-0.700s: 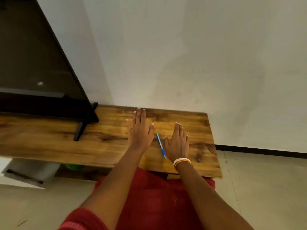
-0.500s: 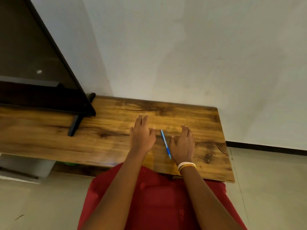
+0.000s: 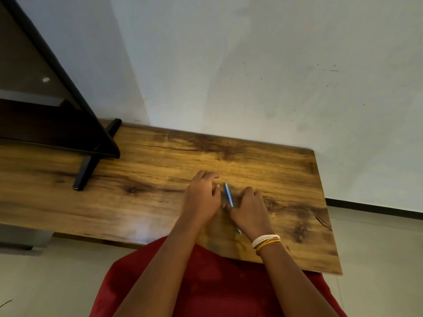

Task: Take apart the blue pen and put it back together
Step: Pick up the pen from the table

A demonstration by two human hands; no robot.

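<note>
Head view: the pen (image 3: pixel 228 195) lies on the table (image 3: pixel 146 177) between both hands. The right hand (image 3: pixel 249 211) curls over its near half, seemingly pinching it for lifting; the left hand (image 3: pixel 202 197), curled, holds nothing I can see.

The pen (image 3: pixel 228 197) lies on the table (image 3: pixel 148 202) between both hands; the television (image 3: pixel 34 99) stands far left.
</note>
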